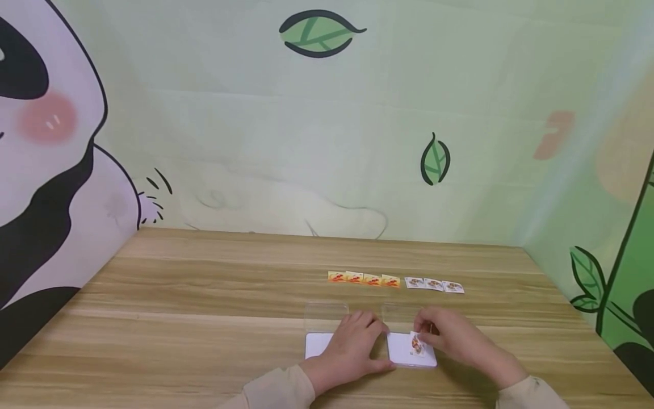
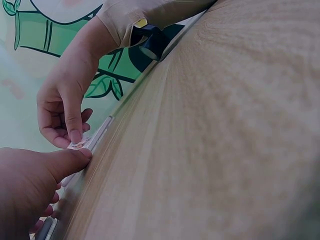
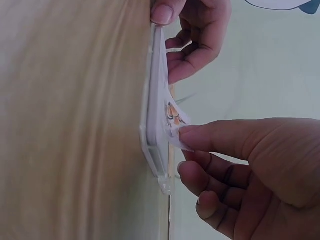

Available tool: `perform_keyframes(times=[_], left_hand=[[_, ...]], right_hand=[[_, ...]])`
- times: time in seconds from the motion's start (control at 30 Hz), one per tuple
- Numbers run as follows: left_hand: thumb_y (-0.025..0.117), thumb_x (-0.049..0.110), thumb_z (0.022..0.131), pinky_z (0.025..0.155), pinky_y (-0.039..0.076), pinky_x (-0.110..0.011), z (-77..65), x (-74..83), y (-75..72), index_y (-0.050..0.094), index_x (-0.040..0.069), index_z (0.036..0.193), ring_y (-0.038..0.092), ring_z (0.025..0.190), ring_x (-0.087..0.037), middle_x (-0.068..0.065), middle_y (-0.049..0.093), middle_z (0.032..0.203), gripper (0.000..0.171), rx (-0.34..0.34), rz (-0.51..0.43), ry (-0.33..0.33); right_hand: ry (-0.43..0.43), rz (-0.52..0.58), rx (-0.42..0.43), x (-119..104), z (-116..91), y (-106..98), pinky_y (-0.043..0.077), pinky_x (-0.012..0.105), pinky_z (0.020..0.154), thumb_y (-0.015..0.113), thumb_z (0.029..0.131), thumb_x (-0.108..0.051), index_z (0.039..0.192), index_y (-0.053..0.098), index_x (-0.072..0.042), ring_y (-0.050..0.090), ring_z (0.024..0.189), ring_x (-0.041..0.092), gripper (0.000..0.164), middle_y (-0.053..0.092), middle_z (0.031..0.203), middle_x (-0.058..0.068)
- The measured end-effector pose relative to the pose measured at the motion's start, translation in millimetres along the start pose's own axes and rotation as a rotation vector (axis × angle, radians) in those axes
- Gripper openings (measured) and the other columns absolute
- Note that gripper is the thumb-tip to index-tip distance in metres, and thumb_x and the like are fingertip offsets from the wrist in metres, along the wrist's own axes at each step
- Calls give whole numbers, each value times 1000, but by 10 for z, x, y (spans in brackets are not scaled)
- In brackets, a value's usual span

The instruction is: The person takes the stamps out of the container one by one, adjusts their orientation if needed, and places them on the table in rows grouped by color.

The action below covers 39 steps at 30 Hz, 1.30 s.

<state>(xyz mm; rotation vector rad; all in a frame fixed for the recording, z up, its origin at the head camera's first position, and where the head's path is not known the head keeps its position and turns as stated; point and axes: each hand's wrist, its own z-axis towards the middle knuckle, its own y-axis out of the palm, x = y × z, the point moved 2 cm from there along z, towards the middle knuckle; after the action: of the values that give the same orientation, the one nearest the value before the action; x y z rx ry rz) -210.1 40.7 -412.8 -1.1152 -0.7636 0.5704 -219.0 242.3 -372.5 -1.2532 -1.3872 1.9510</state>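
In the head view, a small white picture sticker [image 1: 416, 344] with an orange print lies over a white pad in the right-hand flat case [image 1: 399, 355]. My right hand [image 1: 455, 335] pinches the sticker's edge between thumb and fingers. The right wrist view shows the sticker [image 3: 175, 117] bent upward from the pad at the pinched end. My left hand [image 1: 352, 343] holds the case's left side, thumb at the near corner, fingertips by the far one. A second white case [image 1: 315, 345] lies partly hidden under the left hand.
Clear flaps [image 1: 326, 316] extend behind both cases. Farther back, a row of several yellow-red picture pieces [image 1: 364, 278] lies beside three white picture pieces [image 1: 434, 284]. The wooden table [image 1: 204, 318] meets a printed fabric wall [image 1: 245, 142] behind.
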Motion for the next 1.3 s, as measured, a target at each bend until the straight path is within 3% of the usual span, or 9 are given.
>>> perform_keyframes(times=[0.87, 1.0, 1.3], left_hand=[[72, 56, 76, 97, 42, -32, 6, -13, 32, 63, 20, 112, 50, 109, -13, 6, 56, 110, 52, 22, -7, 5], [72, 56, 76, 97, 42, -32, 7, -13, 34, 63, 20, 112, 50, 109, -13, 6, 56, 110, 52, 29, -3, 12], [73, 56, 76, 99, 42, -33, -1, -15, 21, 62, 20, 111, 50, 111, -14, 5, 56, 111, 52, 33, 2, 18]], right_hand=[[-30, 275, -55, 153, -54, -144, 43, 18, 55, 63, 88, -6, 87, 63, -11, 47, 65, -1, 5, 58, 75, -4], [-25, 325, -67, 186, -55, -153, 44, 19, 53, 62, 89, -7, 90, 63, -6, 49, 64, 0, 1, 59, 76, -1], [20, 432, -89, 257, -58, -185, 47, 23, 49, 62, 91, -9, 96, 61, 1, 54, 61, 7, 11, 60, 80, 7]])
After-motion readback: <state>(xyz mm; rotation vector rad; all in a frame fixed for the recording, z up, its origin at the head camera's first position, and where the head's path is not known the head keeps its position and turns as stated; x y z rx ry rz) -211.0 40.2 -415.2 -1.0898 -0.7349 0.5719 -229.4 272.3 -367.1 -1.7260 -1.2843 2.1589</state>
